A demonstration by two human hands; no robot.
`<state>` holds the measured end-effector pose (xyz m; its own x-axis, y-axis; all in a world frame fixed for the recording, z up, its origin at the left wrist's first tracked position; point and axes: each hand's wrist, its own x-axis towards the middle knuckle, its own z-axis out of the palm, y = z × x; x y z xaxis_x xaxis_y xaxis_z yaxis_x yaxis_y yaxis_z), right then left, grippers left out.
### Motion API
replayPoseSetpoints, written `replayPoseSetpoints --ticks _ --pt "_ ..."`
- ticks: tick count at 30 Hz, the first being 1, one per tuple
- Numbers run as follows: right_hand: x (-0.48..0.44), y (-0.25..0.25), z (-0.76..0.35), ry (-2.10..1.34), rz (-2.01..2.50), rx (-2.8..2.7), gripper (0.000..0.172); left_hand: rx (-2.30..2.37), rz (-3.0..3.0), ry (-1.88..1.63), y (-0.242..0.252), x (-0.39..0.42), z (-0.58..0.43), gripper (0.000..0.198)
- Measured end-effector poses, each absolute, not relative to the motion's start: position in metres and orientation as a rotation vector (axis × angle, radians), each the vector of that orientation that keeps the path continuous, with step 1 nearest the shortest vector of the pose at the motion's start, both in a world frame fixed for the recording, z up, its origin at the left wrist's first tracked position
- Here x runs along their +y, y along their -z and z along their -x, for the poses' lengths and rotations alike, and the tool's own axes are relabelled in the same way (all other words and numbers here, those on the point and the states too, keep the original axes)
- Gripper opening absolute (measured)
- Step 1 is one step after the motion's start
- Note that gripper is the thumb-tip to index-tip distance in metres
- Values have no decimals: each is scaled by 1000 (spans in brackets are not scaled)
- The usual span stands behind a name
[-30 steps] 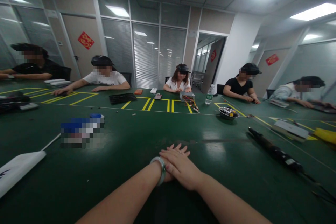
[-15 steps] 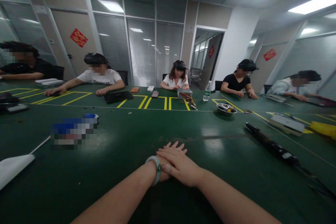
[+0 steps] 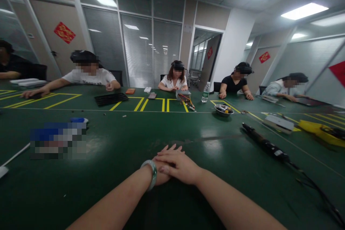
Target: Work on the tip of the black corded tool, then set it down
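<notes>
My left hand (image 3: 161, 177) lies flat on the green table (image 3: 115, 165), a pale green bangle (image 3: 152, 175) around its wrist. Across its back rests my right hand (image 3: 184, 167), fingers stretched out and a ring on one of them. Fingertips of the left hand show beyond the right; the rest of its fingers are hidden beneath. Neither hand holds an object. To the right lies a long black tool with a cable (image 3: 265, 143), perhaps an electric screwdriver, apart from my hands. A blurred-out blue and white item (image 3: 58, 134) lies to the left.
Several people sit across the table. Before them are a black slotted panel (image 3: 111, 99), a metal box with coloured wires (image 3: 183, 95), a water bottle (image 3: 205, 92) and a metal bowl of small parts (image 3: 223, 114). A white box (image 3: 279, 123) and a yellow item (image 3: 309, 128) lie right.
The view has turned slightly right, so most things sit further left in the picture. My hands keep the same pose, right over left.
</notes>
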<state>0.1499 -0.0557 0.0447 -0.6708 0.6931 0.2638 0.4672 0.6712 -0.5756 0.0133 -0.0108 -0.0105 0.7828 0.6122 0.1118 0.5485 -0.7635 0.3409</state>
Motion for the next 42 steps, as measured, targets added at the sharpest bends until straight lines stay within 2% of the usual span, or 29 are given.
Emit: replayPoseSetpoints --ticks 5,10,14,17,21,29,42 --pt "-25 -32 -187 -290 1207 -2154 43 816 -2745 -202 -14 -16 2 55" --pt "-2 -19 -296 250 1729 -1679 45 781 -2694 -127 -26 -18 5 55" --pt "-30 -7 -413 685 2067 -1285 57 768 -2672 -139 -25 -17 6 56" --pt "-65 2 -486 854 2290 -875 65 762 -2671 -145 -25 -17 7 56" --pt "-93 8 -533 668 2530 -553 74 762 -2652 -141 -27 -17 7 56" --pt "-93 -1 -538 350 2639 -845 84 764 -2649 -162 -29 -18 8 56" --pt "-91 5 -554 280 2671 -831 73 770 -2659 -152 -23 -16 6 56"
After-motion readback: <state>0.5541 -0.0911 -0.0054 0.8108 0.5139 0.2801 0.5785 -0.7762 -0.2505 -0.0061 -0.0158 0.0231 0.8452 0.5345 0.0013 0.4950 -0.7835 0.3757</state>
